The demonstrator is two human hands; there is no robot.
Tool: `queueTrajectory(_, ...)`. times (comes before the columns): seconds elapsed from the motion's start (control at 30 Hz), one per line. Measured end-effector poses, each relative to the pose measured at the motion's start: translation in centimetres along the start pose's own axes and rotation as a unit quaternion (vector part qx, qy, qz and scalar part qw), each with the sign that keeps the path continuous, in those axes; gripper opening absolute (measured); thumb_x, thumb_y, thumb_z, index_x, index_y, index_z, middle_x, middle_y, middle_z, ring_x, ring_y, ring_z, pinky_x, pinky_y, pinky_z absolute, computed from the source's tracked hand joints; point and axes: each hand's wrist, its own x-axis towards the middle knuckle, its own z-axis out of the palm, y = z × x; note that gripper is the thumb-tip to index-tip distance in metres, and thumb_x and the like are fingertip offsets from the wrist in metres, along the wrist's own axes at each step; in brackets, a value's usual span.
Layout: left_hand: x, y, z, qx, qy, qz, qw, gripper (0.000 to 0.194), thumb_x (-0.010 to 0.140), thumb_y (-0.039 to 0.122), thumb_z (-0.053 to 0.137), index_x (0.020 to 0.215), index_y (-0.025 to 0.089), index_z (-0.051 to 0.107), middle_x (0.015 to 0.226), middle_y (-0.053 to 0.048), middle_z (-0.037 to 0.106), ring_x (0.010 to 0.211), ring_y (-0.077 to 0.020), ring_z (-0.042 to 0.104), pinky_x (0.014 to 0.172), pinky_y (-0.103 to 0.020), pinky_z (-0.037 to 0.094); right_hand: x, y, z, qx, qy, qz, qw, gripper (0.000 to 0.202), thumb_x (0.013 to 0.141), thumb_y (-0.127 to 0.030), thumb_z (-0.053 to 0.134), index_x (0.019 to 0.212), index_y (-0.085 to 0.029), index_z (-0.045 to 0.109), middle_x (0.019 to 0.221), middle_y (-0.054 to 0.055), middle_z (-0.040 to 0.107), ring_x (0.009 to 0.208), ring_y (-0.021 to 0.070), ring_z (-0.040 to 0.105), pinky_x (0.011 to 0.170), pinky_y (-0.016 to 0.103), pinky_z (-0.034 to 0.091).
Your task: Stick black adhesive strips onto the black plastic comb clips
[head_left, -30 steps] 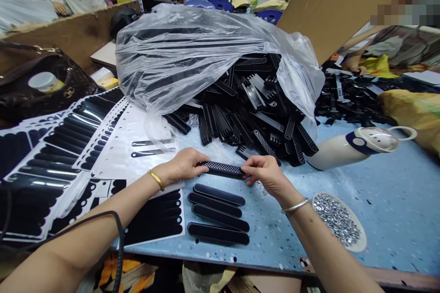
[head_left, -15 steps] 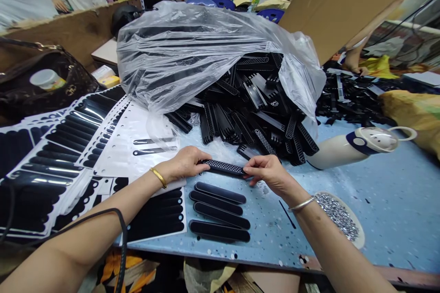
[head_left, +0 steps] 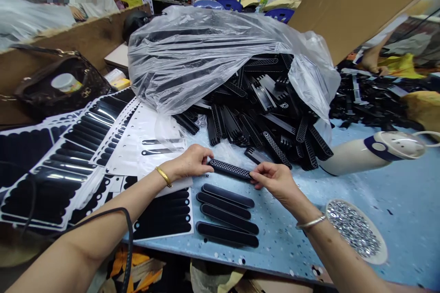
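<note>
My left hand [head_left: 195, 161] pinches the left end of a long black rounded piece with a lattice-patterned face [head_left: 230, 169]. At its right end, my right hand [head_left: 273, 179] grips it between thumb and fingers. The piece is held level just above the table, pattern upward. Below it, several smooth-faced black pieces [head_left: 227, 234] lie roughly parallel on the blue table [head_left: 285, 247]. A sheet of black strip stickers [head_left: 165, 215] lies under my left forearm. Behind my hands, similar lattice pieces [head_left: 275, 146], some with comb-like teeth, spill from a clear plastic bag [head_left: 206, 41].
Sticker sheets [head_left: 72, 165] cover the left side, beside a brown handbag [head_left: 34, 82]. A cream bottle [head_left: 357, 153] lies at right, near a dish of small silvery parts [head_left: 354, 229]. Another black heap [head_left: 371, 100] and a person's hand [head_left: 374, 64] are farther back.
The view has shifted slightly, so most things appear further right. Both hands keep hold of the lattice piece, which now slopes a little more down to the right.
</note>
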Motion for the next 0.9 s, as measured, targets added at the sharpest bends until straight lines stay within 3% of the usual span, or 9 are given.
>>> queueTrajectory(0.07,-0.3,0.3,-0.6,0.031,0.012,-0.014,0.999,0.002,0.069,0.012,0.067,0.071,0.014,0.067,0.056,0.004,0.055,0.055,-0.0103,0.048,0.056,-0.021,0.034,-0.1,0.1,0.1,0.015,0.014,0.003,1.000,0.036,0.046,-0.044,0.086,0.060,-0.016,0.067,0.052,0.004,0.065,0.048,0.0165,0.062,0.041,0.026,0.052)
queueTrajectory(0.13,-0.6,0.5,-0.9,0.069,-0.007,0.000,0.998,0.009,0.069,0.011,0.066,0.061,0.014,0.064,0.054,0.003,0.054,0.054,-0.0102,0.045,0.055,-0.022,0.032,-0.2,0.3,0.1,0.021,0.023,0.003,0.999,0.037,0.045,-0.043,0.085,0.066,-0.016,0.071,0.057,0.004,0.068,0.051,0.0176,0.064,0.043,0.027,0.053)
queueTrajectory(0.27,-1.0,0.6,-0.2,0.113,-0.074,0.074,0.988,0.014,0.071,0.009,0.061,0.061,0.016,0.066,0.055,0.001,0.057,0.054,-0.0114,0.045,0.055,-0.025,0.030,-0.2,0.5,0.0,-0.024,0.020,-0.027,0.999,0.033,0.052,-0.045,0.079,0.068,-0.017,0.074,0.056,0.004,0.067,0.050,0.0178,0.062,0.046,0.029,0.053)
queueTrajectory(0.43,-1.1,0.3,0.6,0.095,-0.079,0.094,0.988,0.018,0.071,0.005,0.058,0.060,0.015,0.068,0.058,0.000,0.063,0.056,-0.0121,0.051,0.056,-0.024,0.034,-0.4,1.1,-0.1,-0.077,0.013,-0.070,0.995,0.033,0.062,-0.047,0.073,0.073,-0.016,0.074,0.057,0.005,0.068,0.049,0.0182,0.061,0.045,0.029,0.051)
queueTrajectory(0.5,-0.9,0.2,0.5,0.042,-0.051,0.071,0.995,0.016,0.072,0.005,0.060,0.068,0.014,0.072,0.061,-0.001,0.066,0.058,-0.0117,0.055,0.059,-0.022,0.038,-0.5,1.4,-0.1,-0.097,0.014,-0.084,0.992,0.033,0.061,-0.044,0.075,0.078,-0.016,0.074,0.056,0.003,0.067,0.047,0.0171,0.060,0.044,0.028,0.048)
queueTrajectory(0.67,0.0,0.1,0.5,-0.020,0.087,0.026,0.996,0.014,0.077,0.012,0.062,0.077,0.014,0.076,0.063,0.000,0.068,0.059,-0.0111,0.058,0.060,-0.020,0.040,-0.5,2.3,0.0,-0.097,0.027,-0.106,0.989,0.030,0.060,-0.036,0.074,0.083,-0.017,0.074,0.057,0.002,0.067,0.051,0.0170,0.061,0.049,0.028,0.049)
queueTrajectory(0.9,0.6,-0.1,1.2,-0.051,0.088,0.003,0.995,0.015,0.074,0.011,0.064,0.079,0.014,0.077,0.056,0.002,0.062,0.053,-0.0094,0.051,0.054,-0.019,0.037,-0.1,3.3,0.0,-0.090,0.035,-0.110,0.989,0.028,0.060,-0.036,0.075,0.082,-0.019,0.075,0.066,0.004,0.071,0.058,0.0194,0.064,0.055,0.031,0.052)
